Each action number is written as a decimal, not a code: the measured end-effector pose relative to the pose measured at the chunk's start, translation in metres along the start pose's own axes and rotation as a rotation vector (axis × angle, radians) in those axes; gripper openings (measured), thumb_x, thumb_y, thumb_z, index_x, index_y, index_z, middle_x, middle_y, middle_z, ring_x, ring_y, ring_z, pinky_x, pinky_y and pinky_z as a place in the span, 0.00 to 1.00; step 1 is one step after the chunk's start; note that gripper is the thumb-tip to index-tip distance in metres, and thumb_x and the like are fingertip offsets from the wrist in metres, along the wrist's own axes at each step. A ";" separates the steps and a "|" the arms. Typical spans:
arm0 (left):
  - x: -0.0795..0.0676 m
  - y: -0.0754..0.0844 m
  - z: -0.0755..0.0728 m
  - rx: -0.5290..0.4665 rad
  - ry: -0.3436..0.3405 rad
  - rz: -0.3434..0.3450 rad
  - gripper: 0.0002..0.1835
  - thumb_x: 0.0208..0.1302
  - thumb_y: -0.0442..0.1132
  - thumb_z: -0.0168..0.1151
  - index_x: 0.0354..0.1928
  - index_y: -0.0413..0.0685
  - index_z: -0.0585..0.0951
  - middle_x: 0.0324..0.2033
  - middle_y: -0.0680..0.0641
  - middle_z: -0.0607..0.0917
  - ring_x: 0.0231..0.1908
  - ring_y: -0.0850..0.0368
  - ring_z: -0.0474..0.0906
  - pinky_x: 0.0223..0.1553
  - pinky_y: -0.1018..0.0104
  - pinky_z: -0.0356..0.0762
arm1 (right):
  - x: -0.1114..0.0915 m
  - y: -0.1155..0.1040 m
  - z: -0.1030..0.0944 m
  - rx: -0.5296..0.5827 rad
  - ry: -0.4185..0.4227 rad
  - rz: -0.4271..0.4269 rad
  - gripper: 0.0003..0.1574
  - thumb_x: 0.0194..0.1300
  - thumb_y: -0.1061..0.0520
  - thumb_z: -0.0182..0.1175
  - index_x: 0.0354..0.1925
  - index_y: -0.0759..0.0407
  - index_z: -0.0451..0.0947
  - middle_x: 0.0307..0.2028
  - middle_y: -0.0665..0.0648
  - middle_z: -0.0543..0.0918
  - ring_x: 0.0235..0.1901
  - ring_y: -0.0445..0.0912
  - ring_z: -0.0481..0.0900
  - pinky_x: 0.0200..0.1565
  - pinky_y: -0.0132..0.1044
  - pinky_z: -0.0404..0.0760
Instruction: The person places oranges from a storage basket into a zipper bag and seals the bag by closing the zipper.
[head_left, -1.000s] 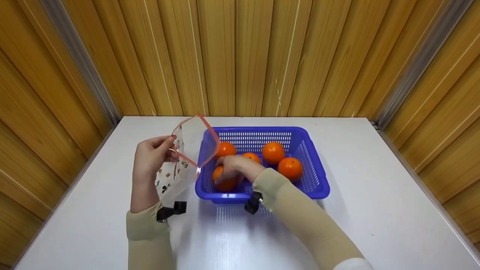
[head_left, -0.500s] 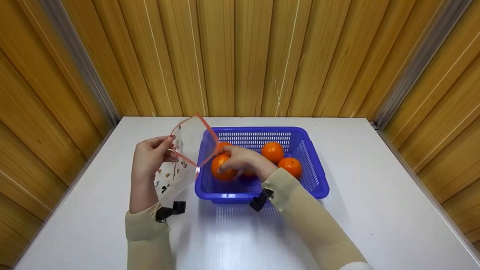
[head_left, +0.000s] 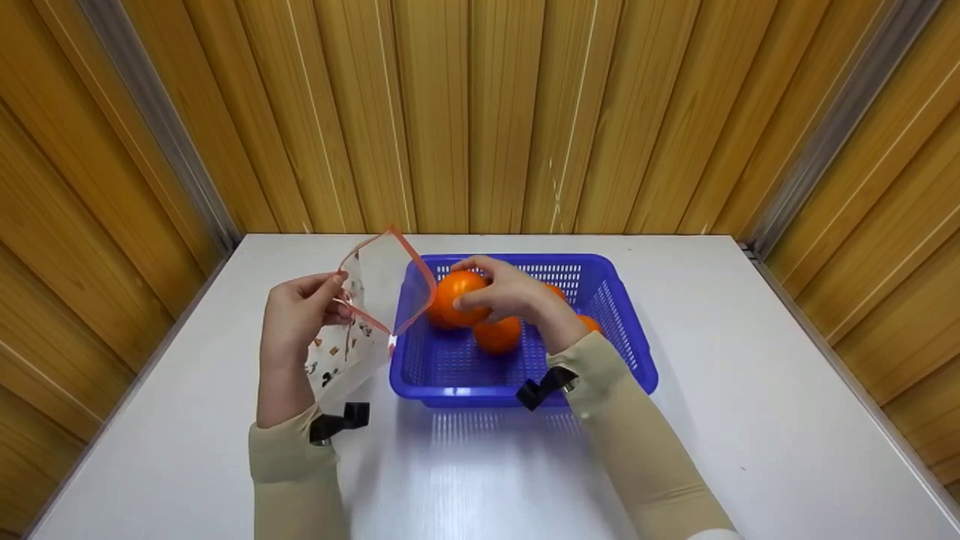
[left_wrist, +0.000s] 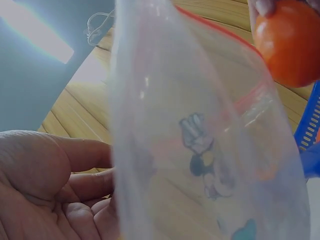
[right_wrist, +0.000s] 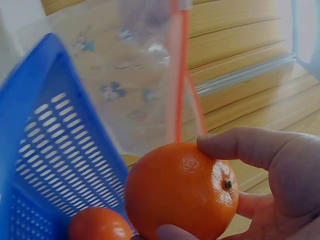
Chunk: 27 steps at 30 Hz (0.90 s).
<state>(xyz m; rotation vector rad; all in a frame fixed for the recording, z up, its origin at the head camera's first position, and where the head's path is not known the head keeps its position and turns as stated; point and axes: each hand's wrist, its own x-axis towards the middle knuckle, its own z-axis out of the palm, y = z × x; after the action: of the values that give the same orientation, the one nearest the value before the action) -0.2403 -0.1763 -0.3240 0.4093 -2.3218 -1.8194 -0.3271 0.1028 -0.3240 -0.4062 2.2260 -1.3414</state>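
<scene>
My left hand (head_left: pixel 298 311) pinches the rim of a clear zip bag (head_left: pixel 358 352) with a red edge and small cartoon prints. The bag's mouth gapes toward the right, over the basket's left rim. My right hand (head_left: pixel 514 291) grips an orange (head_left: pixel 459 291) between thumb and fingers, raised above the basket and just right of the bag's mouth. In the right wrist view, the held orange (right_wrist: pixel 182 190) shows a green stem spot, with the bag (right_wrist: pixel 120 80) behind it. The left wrist view has the bag (left_wrist: pixel 210 150) covering the left fingertips.
A blue perforated basket (head_left: pixel 465 391) stands on the white table (head_left: pixel 450 480). Inside it, one orange (head_left: pixel 498 337) is plainly visible; others are partly hidden behind the right hand and the held orange. Wood-look panels (head_left: pixel 502 112) wall the back and sides.
The right hand has lifted an orange from the basket's front left, upward and away toward the back. An orange it had been covering now shows. The left hand and bag have barely moved.
</scene>
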 end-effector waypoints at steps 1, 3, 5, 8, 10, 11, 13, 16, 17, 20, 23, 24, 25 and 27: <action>0.000 0.000 0.000 0.001 0.000 0.001 0.22 0.77 0.43 0.58 0.63 0.34 0.80 0.29 0.53 0.82 0.24 0.67 0.83 0.34 0.74 0.87 | -0.002 -0.003 -0.002 0.016 0.015 -0.018 0.36 0.63 0.56 0.69 0.68 0.44 0.72 0.62 0.63 0.75 0.52 0.55 0.79 0.45 0.40 0.86; 0.001 0.000 0.000 0.003 0.000 0.006 0.22 0.77 0.43 0.58 0.62 0.34 0.81 0.29 0.53 0.82 0.23 0.67 0.83 0.33 0.74 0.87 | -0.004 -0.010 -0.003 0.042 0.045 -0.054 0.37 0.63 0.56 0.69 0.68 0.43 0.72 0.61 0.63 0.75 0.52 0.54 0.80 0.44 0.39 0.86; 0.001 0.001 0.001 0.006 -0.004 0.013 0.21 0.77 0.42 0.58 0.61 0.33 0.81 0.28 0.54 0.82 0.23 0.67 0.83 0.33 0.74 0.86 | -0.006 -0.018 -0.001 0.046 0.069 -0.104 0.38 0.63 0.56 0.70 0.69 0.43 0.71 0.62 0.63 0.75 0.53 0.54 0.80 0.47 0.41 0.87; 0.001 0.001 0.002 0.009 -0.015 0.021 0.21 0.77 0.41 0.58 0.61 0.31 0.81 0.27 0.54 0.82 0.22 0.68 0.82 0.31 0.75 0.86 | -0.009 -0.027 0.008 0.003 0.103 -0.189 0.39 0.62 0.55 0.70 0.70 0.43 0.70 0.62 0.62 0.76 0.56 0.54 0.79 0.54 0.46 0.85; -0.001 0.002 0.003 0.013 -0.023 0.026 0.21 0.77 0.40 0.58 0.61 0.30 0.81 0.27 0.54 0.82 0.21 0.68 0.82 0.31 0.75 0.86 | -0.008 -0.030 0.018 -0.043 0.127 -0.247 0.40 0.61 0.54 0.70 0.70 0.43 0.70 0.62 0.61 0.77 0.57 0.55 0.79 0.58 0.49 0.83; -0.001 0.003 0.003 0.018 -0.027 0.024 0.21 0.77 0.40 0.58 0.61 0.30 0.80 0.27 0.53 0.82 0.21 0.68 0.82 0.31 0.75 0.86 | -0.008 -0.031 0.023 -0.063 0.133 -0.264 0.41 0.60 0.54 0.71 0.70 0.43 0.70 0.62 0.60 0.77 0.57 0.55 0.79 0.60 0.50 0.81; -0.002 0.004 0.005 0.033 -0.035 0.023 0.21 0.77 0.41 0.58 0.61 0.30 0.80 0.27 0.53 0.82 0.21 0.67 0.82 0.30 0.75 0.86 | -0.006 -0.032 0.034 -0.106 0.147 -0.310 0.41 0.59 0.55 0.71 0.69 0.44 0.71 0.63 0.59 0.78 0.58 0.55 0.79 0.63 0.51 0.78; -0.003 0.005 0.006 0.055 -0.047 0.027 0.22 0.76 0.41 0.59 0.61 0.29 0.80 0.26 0.51 0.83 0.20 0.67 0.81 0.30 0.75 0.86 | -0.003 -0.032 0.049 -0.179 0.155 -0.370 0.41 0.59 0.55 0.72 0.69 0.46 0.71 0.64 0.60 0.77 0.59 0.56 0.79 0.64 0.53 0.78; -0.003 0.005 0.006 0.064 -0.052 0.028 0.22 0.76 0.41 0.59 0.61 0.29 0.80 0.26 0.51 0.83 0.20 0.67 0.81 0.30 0.75 0.86 | -0.002 -0.032 0.053 -0.206 0.154 -0.386 0.42 0.59 0.56 0.72 0.69 0.47 0.71 0.65 0.61 0.76 0.60 0.56 0.79 0.64 0.54 0.77; -0.003 0.005 0.007 0.083 -0.070 0.033 0.21 0.76 0.40 0.59 0.60 0.28 0.80 0.27 0.50 0.83 0.20 0.67 0.82 0.30 0.75 0.86 | 0.000 -0.030 0.062 -0.280 0.141 -0.402 0.42 0.59 0.55 0.72 0.71 0.46 0.71 0.65 0.63 0.74 0.60 0.57 0.78 0.64 0.55 0.78; -0.003 0.005 0.007 0.095 -0.084 0.034 0.21 0.76 0.40 0.59 0.60 0.28 0.81 0.27 0.50 0.83 0.20 0.67 0.82 0.30 0.75 0.86 | 0.001 -0.029 0.069 -0.334 0.105 -0.375 0.43 0.61 0.54 0.72 0.72 0.44 0.70 0.65 0.63 0.73 0.61 0.57 0.77 0.63 0.55 0.80; -0.003 0.005 0.007 0.097 -0.088 0.035 0.20 0.76 0.39 0.58 0.59 0.28 0.81 0.27 0.50 0.83 0.20 0.67 0.82 0.30 0.75 0.86 | 0.001 -0.029 0.070 -0.355 0.096 -0.364 0.43 0.61 0.54 0.72 0.72 0.42 0.70 0.65 0.62 0.73 0.60 0.57 0.77 0.62 0.54 0.81; -0.003 0.004 0.007 0.096 -0.090 0.039 0.20 0.76 0.39 0.58 0.59 0.28 0.81 0.27 0.50 0.83 0.20 0.67 0.82 0.30 0.75 0.86 | 0.001 -0.029 0.071 -0.374 0.088 -0.355 0.43 0.61 0.54 0.73 0.72 0.41 0.70 0.66 0.62 0.73 0.60 0.56 0.78 0.62 0.54 0.81; -0.003 0.004 0.006 0.093 -0.091 0.045 0.20 0.76 0.39 0.58 0.59 0.27 0.81 0.26 0.51 0.82 0.20 0.68 0.82 0.30 0.75 0.86 | 0.002 -0.028 0.073 -0.413 0.082 -0.353 0.44 0.61 0.53 0.73 0.73 0.41 0.70 0.66 0.61 0.73 0.60 0.56 0.78 0.62 0.53 0.82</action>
<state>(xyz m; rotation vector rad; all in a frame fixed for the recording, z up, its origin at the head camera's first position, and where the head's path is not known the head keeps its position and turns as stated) -0.2398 -0.1686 -0.3214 0.2900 -2.4621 -1.7494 -0.2873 0.0354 -0.3281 -0.9438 2.5897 -1.0625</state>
